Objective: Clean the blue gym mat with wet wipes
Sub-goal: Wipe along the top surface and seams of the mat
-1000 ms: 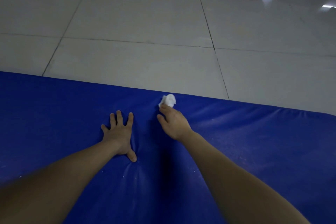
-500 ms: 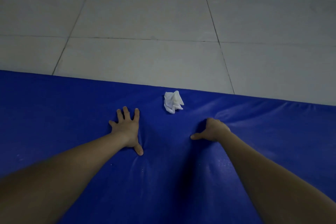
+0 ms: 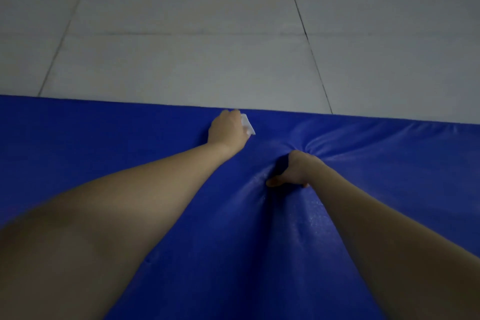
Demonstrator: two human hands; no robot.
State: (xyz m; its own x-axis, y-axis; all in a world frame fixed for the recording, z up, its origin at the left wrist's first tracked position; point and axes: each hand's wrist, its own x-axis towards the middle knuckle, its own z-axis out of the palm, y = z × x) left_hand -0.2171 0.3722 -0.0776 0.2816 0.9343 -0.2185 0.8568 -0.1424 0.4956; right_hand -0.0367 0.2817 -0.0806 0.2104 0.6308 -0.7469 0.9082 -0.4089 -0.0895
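Blue gym mat [image 3: 389,215] dents under the fisted right hand [image 3: 293,170] — likely bracing — while the left hand [image 3: 227,128] clamps a white wet wipe [image 3: 248,126] at the mat's far edge.

We see a dim, flat-lit scene with soft motion blur throughout. A small glare spot sits on the tiled floor [image 3: 233,21] at far right. The blue mat [image 3: 389,163] shows faint sheen around a dark shadowed dent. Straight edges bow slightly from wide-angle distortion.

wipe [image 3: 248,126] mostly hidden (blurred), mat [image 3: 104,143] cropped
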